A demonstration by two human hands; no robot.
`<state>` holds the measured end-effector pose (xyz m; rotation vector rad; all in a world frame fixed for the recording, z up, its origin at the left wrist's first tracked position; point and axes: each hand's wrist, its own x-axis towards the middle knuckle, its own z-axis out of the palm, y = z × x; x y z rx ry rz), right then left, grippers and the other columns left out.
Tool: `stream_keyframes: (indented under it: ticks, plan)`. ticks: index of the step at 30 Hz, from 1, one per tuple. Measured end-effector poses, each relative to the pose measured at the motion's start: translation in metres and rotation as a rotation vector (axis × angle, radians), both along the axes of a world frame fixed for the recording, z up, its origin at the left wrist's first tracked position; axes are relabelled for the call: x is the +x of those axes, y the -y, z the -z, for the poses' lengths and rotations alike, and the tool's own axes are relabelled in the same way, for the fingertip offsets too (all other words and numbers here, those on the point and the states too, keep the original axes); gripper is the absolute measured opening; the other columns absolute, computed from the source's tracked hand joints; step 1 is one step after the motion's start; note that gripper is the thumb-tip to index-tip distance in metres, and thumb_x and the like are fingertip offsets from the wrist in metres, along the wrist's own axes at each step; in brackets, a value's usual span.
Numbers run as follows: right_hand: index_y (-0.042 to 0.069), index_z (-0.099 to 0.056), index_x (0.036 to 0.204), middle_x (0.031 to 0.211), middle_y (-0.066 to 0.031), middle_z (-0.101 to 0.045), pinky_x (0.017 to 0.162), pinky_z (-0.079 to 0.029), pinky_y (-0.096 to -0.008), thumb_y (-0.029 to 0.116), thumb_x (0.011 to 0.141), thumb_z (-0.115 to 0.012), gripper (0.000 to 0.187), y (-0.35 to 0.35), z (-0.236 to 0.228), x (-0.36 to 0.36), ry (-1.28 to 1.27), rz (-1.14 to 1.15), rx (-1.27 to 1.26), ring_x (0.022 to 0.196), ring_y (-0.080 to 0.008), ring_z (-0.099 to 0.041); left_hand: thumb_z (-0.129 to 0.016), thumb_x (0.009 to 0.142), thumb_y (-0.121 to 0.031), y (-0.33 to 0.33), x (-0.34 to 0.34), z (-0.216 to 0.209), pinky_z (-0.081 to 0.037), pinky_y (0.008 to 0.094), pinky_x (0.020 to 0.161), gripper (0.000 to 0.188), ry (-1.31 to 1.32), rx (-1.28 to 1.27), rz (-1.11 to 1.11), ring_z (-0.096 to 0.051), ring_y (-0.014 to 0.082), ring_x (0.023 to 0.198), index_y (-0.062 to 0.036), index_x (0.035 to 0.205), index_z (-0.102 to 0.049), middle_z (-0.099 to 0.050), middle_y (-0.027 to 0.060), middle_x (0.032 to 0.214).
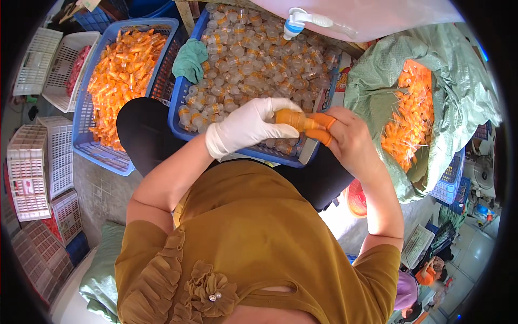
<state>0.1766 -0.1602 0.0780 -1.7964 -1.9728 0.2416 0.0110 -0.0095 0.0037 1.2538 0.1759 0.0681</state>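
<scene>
In front of my body, my left hand (251, 124), in a white glove, is closed around a small plastic bottle (287, 117) that looks filled with orange liquid. The bottle lies tilted sideways, its narrow end toward my right hand (352, 137). That hand wears orange finger covers (322, 120) on its thumb and finger and pinches the bottle's narrow end. Whether a separate cap sits between these fingers is hidden. Right below both hands is a blue crate (175, 108) heaped with small clear bottles (253, 54) that have orange bands.
Over the crate hangs a white and blue tap (295, 24) on a pinkish container (377, 13). At left, a blue basket (81, 129) holds filled orange bottles (127, 70). A green woven sack (458, 81) with orange pointed caps (413, 119) stands right. A teal cloth (190, 59) drapes the crate's rim.
</scene>
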Motion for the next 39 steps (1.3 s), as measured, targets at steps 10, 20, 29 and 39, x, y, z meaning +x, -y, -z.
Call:
stream_keyframes:
  ticks: [10,20,29,39]
  plan:
    - [0.002,-0.064,0.115,0.099,-0.0025,-0.067,0.080,-0.048,-0.0242,0.011,0.093,-0.061,0.024,0.013,0.041,0.008,-0.850,0.300,-0.330,0.087,-0.0096,-0.061,-0.078,0.062,-0.026,-0.014,-0.023,0.028,-0.030,0.0426,0.100,0.056,0.393,1.606,-0.594,-0.059,0.0113,0.088,-0.0223,0.115,-0.062,-0.063,-0.0084,0.094]
    - [0.002,-0.068,0.104,0.096,-0.0199,-0.069,0.075,-0.051,-0.0379,0.004,0.086,-0.060,0.020,0.111,0.023,0.199,0.178,0.852,-0.074,0.089,-0.0327,-0.067,-0.071,0.085,-0.014,-0.122,-0.071,0.035,-0.044,0.0373,0.095,0.032,-0.198,1.168,-1.013,-0.061,0.0251,0.104,-0.0027,0.114,-0.064,-0.065,0.0130,0.112]
    - [0.003,-0.062,0.100,0.093,-0.0163,-0.061,0.078,-0.051,-0.0413,0.000,0.083,-0.061,0.017,0.127,0.068,0.233,0.385,0.690,-0.346,0.089,-0.0344,-0.062,-0.069,0.081,-0.032,-0.118,0.051,0.158,-0.048,0.0432,0.089,0.044,-0.720,1.367,-0.471,-0.063,0.0356,0.097,-0.0051,0.115,-0.060,-0.066,0.0207,0.105]
    - [0.002,-0.062,0.100,0.098,-0.0129,-0.063,0.081,-0.050,-0.0427,-0.006,0.075,-0.064,0.027,0.107,0.052,0.212,0.536,0.645,-0.169,0.089,-0.0333,-0.061,-0.069,0.085,-0.014,-0.067,0.004,0.152,-0.049,0.0272,0.079,0.038,-0.361,0.329,-0.362,-0.060,0.0136,0.092,-0.0020,0.118,-0.056,-0.065,0.0086,0.103]
